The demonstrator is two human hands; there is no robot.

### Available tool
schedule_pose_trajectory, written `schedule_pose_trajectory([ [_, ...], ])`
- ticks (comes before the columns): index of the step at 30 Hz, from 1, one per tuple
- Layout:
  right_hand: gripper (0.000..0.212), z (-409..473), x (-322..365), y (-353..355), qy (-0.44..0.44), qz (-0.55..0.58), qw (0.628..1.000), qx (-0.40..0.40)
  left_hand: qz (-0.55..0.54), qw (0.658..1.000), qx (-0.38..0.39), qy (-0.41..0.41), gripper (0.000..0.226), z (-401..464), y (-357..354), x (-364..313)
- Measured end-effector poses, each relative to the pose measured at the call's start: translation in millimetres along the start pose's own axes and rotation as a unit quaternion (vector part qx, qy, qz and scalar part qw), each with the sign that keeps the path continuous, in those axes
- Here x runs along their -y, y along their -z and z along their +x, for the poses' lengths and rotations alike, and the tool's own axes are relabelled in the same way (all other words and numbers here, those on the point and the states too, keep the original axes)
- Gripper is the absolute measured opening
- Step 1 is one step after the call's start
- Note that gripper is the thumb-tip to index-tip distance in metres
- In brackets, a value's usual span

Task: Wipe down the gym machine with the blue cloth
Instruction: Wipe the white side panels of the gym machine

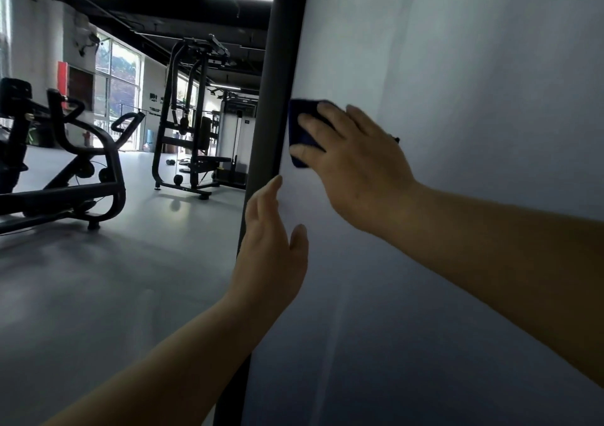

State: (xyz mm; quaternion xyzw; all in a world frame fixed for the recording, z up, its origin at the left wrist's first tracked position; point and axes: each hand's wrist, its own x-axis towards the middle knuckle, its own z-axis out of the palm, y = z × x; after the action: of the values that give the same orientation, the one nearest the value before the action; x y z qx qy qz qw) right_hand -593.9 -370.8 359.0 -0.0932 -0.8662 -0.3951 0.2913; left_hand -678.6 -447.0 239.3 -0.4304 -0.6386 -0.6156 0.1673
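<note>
The blue cloth (302,131) is pressed flat against the pale panel (457,131) by the right hand (353,164), fingers spread over it, just beside the dark post (274,99). The left hand (271,246) is held below the cloth, fingers straight, nothing gripped, its fingertips at the post. Even pressure should be kept, and overlapping strokes run down along the post so that the seam is not missed.

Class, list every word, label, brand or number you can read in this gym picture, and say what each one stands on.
None can be read for certain.
Dark lettering on the far white wall: too small and blurred.
Label on the distant white weight-stack machine: too blurred.
Pale smooth machine panel, folded blue cloth: no text.
</note>
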Motion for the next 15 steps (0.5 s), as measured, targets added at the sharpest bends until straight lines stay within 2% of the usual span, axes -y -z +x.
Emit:
schedule_pose_trajectory([
  [3, 0.067, 1, 15, 0, -0.034, 0.0, 0.999, 0.012, -0.019, 0.999, -0.017, 0.027, 0.066, 1, -2, 2],
  [8, 0.05, -19, 35, -11, 0.067, -0.021, 0.994, 0.088, -0.031, 0.997, -0.003, 0.066, 0.063, -14, -5, 9],
  [10, 0.049, -11, 26, -7, 0.048, -0.036, 0.996, 0.07, -0.024, 0.997, 0.002, 0.072, 0.062, -16, -5, 9],
  [13, 0.056, -1, 23, -11, -0.034, -0.015, 0.999, 0.01, -0.035, 0.994, 0.007, 0.1, 0.061, -17, -5, 9],
  [15, 0.06, -10, 37, -26, -0.034, -0.015, 0.999, 0.004, -0.052, 0.992, 0.003, 0.118, 0.061, -20, -6, 10],
])
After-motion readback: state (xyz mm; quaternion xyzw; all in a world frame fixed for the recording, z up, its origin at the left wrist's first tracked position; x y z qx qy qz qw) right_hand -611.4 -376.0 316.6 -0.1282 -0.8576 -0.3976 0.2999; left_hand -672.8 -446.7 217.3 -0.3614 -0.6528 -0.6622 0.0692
